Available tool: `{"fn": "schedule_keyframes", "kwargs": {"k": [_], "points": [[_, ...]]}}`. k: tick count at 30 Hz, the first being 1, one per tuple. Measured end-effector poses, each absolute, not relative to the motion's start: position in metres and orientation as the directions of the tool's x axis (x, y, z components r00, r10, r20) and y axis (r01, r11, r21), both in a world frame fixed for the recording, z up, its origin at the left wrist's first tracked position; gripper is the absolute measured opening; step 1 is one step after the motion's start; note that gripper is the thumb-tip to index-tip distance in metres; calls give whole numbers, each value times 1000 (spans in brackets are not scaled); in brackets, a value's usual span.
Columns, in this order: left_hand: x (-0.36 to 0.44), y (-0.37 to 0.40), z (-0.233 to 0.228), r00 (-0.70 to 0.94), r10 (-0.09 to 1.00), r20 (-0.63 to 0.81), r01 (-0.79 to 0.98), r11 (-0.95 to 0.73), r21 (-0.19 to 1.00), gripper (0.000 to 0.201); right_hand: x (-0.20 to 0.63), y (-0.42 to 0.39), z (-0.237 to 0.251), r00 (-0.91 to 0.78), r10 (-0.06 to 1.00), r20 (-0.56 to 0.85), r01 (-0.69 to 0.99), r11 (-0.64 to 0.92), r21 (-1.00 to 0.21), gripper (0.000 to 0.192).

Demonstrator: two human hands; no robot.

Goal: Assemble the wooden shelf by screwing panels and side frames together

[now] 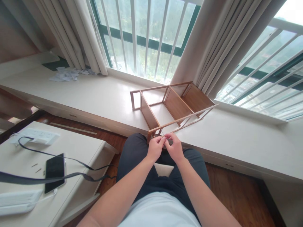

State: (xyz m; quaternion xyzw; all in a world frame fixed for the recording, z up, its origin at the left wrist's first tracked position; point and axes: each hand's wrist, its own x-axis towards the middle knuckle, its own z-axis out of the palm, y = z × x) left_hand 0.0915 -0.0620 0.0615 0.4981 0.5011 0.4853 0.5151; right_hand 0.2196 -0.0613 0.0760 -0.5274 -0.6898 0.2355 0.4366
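Note:
A brown wooden shelf frame (176, 102) lies on its side on the white window ledge, its near corner by my hands. My left hand (155, 148) and my right hand (174, 147) meet in front of that corner, fingertips together in a pinch. A thin, light rod-like piece (162, 131) shows just above the fingertips; its kind is too small to tell. Whatever lies between the fingers is hidden. Both hands are above my lap, between my knees.
To the left stands a white table (78, 148) with a black-screened phone (55, 170), a power strip (44, 136), dark cables and two small thin pieces. Crumpled paper (65, 75) lies on the ledge (106, 94). Curtains (220, 41) hang by the barred windows.

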Motion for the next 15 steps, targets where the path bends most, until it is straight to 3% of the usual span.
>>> {"fn": "schedule_keyframes", "kwargs": {"k": [8, 15], "points": [[81, -53, 61, 155, 987, 40, 128, -60, 990, 42, 223, -61, 73, -79, 861, 503, 573, 452, -684, 16], [68, -63, 67, 216, 975, 43, 106, -67, 992, 41, 220, -64, 64, -56, 892, 449, 530, 407, -744, 19]]}}
